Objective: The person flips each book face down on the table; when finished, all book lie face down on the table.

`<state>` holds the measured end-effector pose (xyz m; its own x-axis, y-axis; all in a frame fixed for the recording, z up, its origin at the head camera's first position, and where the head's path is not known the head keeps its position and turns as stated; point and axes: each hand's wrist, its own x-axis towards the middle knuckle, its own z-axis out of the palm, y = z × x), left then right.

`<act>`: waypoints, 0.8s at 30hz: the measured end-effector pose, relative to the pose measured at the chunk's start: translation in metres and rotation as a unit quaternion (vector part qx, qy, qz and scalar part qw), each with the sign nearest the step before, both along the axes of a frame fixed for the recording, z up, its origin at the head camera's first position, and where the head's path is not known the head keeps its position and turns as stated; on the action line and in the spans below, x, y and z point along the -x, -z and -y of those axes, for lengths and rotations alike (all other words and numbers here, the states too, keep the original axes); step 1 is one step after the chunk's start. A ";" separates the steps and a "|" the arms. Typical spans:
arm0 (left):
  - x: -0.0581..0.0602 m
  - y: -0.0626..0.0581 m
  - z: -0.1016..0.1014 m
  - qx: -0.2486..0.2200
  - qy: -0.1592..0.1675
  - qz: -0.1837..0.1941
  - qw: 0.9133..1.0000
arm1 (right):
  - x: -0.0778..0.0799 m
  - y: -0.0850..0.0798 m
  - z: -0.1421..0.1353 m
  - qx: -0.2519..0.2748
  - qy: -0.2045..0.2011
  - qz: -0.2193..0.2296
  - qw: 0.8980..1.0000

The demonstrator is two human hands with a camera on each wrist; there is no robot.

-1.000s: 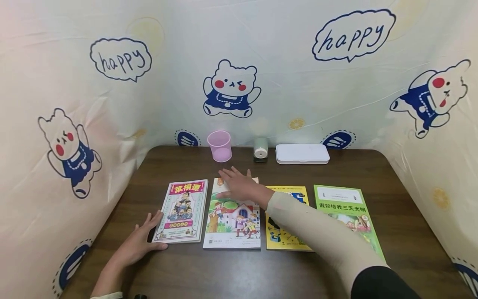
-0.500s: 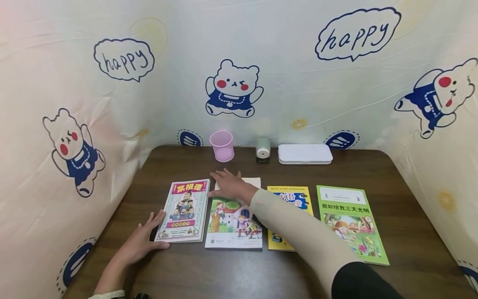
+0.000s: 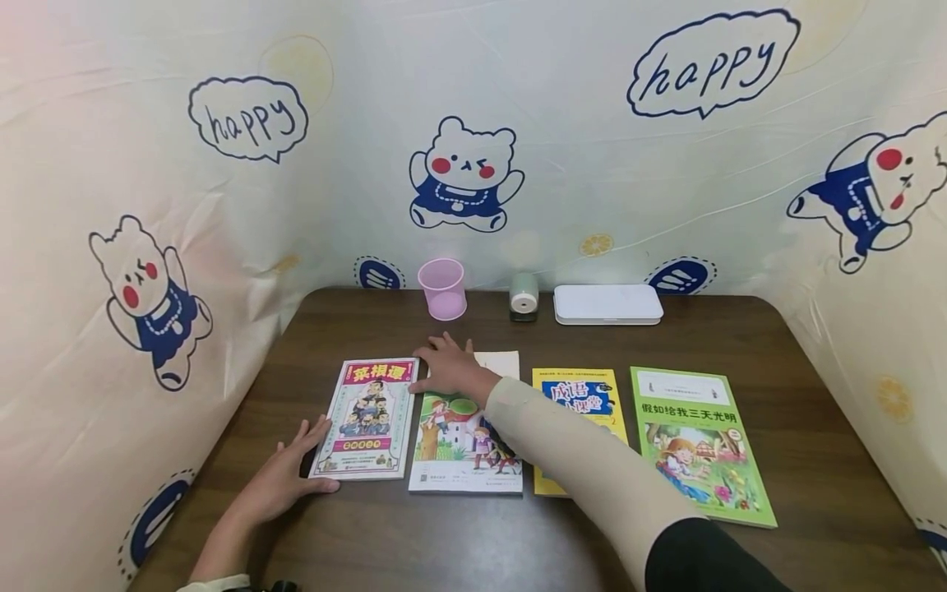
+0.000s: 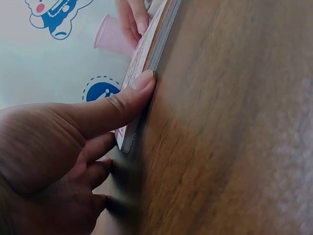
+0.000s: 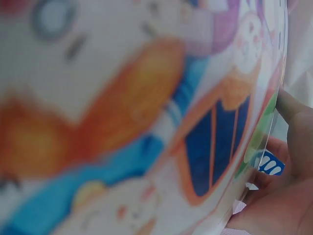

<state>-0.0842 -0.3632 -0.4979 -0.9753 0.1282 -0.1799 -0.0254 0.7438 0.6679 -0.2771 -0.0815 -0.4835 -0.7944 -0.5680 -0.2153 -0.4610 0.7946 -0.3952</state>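
Note:
A book with a pink title band [image 3: 367, 419] lies leftmost on the table. My left hand [image 3: 277, 485] is spread at its lower left corner; the thumb [image 4: 139, 83] presses the front edge, and the other fingers lie along the left side. Reaching across, my right hand [image 3: 451, 367] is spread at this book's upper right corner, with the thumb by its right edge. That hand and forearm cover parts of the white picture book [image 3: 462, 477] beside it. In the right wrist view, the picture book's cover [image 5: 122, 122] fills most of the frame.
To the right lie a yellow book [image 3: 547, 436], partly under the right sleeve, and a green book [image 3: 695, 411]. At the back edge stand a pink cup [image 3: 442, 292], a small green-and-white device [image 3: 524, 296] and a white case [image 3: 608, 305]. A printed curtain surrounds the table.
My right hand has moved left from above the picture book to the leftmost book's upper right corner. That book's upper right corner has shifted slightly towards me. The left hand stays put.

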 end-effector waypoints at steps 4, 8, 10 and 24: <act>0.000 0.000 0.001 -0.005 0.000 -0.004 1.000 | 0.000 0.002 0.001 0.008 0.014 0.001 1.000; 0.000 0.001 0.001 -0.004 -0.002 -0.008 1.000 | 0.001 0.006 0.003 0.021 0.026 0.002 0.999; 0.000 0.001 0.000 -0.004 -0.005 -0.009 1.000 | 0.002 0.007 0.003 0.027 0.030 0.003 0.999; 0.001 -0.002 0.000 -0.006 -0.040 0.013 0.999 | 0.006 0.010 0.005 0.033 0.035 0.028 0.998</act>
